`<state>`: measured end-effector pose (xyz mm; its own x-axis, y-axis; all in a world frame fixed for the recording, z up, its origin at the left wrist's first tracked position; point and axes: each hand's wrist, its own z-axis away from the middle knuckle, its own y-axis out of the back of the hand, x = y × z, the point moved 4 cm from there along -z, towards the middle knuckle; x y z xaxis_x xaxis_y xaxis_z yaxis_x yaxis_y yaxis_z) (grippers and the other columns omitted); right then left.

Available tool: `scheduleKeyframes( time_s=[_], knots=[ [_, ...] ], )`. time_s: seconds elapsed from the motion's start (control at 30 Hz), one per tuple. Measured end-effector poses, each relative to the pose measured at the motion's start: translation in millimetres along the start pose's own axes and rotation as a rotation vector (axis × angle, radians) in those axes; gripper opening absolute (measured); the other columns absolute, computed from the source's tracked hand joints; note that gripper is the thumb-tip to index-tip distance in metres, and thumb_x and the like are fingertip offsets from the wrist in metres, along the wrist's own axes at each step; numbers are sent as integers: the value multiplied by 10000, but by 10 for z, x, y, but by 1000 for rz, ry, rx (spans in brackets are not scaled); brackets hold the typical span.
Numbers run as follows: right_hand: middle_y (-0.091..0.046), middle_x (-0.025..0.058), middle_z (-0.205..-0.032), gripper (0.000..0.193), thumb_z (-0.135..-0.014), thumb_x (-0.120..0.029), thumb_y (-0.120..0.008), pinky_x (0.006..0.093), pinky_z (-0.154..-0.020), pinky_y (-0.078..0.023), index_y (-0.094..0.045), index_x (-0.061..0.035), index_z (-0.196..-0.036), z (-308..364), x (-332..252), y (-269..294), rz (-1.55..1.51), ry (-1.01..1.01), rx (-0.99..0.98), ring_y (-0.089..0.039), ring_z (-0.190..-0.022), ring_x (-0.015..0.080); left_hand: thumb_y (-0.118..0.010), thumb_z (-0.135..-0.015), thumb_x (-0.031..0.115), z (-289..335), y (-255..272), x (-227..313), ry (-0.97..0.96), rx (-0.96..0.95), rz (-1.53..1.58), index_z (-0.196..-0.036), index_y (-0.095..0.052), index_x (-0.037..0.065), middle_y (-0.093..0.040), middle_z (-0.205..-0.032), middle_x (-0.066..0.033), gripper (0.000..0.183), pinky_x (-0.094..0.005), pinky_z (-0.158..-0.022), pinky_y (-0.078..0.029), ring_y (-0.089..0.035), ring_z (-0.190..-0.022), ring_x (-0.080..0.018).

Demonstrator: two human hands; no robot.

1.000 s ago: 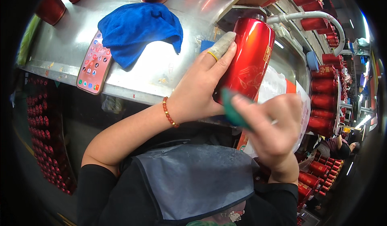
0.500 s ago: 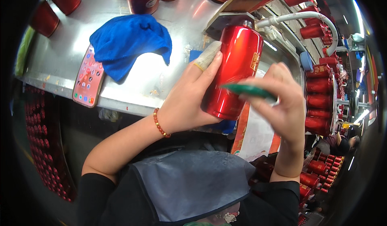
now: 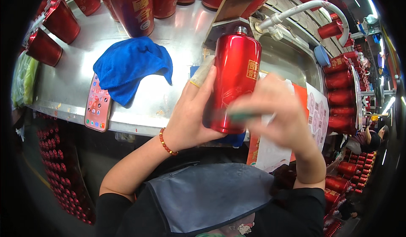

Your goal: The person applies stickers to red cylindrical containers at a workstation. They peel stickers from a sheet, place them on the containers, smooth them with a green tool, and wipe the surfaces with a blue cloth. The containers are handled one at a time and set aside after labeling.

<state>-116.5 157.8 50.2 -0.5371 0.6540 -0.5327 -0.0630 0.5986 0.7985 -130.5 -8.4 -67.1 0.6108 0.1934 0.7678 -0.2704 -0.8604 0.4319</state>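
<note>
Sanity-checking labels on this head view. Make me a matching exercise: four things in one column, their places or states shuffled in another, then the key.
Things
1. Glossy red cylindrical bottle
2. Crumpled blue fabric cloth
3. Small dark-green object, blurred
4. Rectangular smartphone with a pink screen

Places or states
A. Held in the right hand
B. By the near edge of the silvery metal table, partly covered
C. Steadied along its side by the left hand
D. Lying partly over another listed thing

Pairs: 1-C, 2-D, 3-A, 4-B
</note>
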Motion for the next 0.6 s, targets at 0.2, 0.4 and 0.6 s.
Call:
scheduleKeyframes(
  time_s=[0.2,0.4,0.6],
  knots=[
    [-567,58,-736,173,-778,-63,-798,316,-687,-431,-778,-80,-950,22,20,136,200,74,40,-552,-764,223,-893,-709,236,8,-14,-55,22,-52,63,-1596,-154,-55,-268,-1610,-304,1191,-481,-1191,-326,-338,-1454,-474],
    [-475,23,-727,265,-738,-61,-765,338,-626,-432,-775,-113,-997,53,328,435,629,35,302,-508,-691,202,-905,-693,235,3,0,10,-11,-24,52,-1594,-217,-32,-284,-1616,-277,1165,-469,-1192,-314,-341,-1459,-444],
    [-480,17,-737,371,-654,-59,-783,348,-587,-401,-786,-145,-1015,222,-355,-127,379,50,15,-493,-715,215,-923,-645,252,58,24,71,-90,87,-82,-1535,-383,-28,-354,-1582,-273,1078,-493,-1148,-349,-410,-1390,-457]
  ],
)
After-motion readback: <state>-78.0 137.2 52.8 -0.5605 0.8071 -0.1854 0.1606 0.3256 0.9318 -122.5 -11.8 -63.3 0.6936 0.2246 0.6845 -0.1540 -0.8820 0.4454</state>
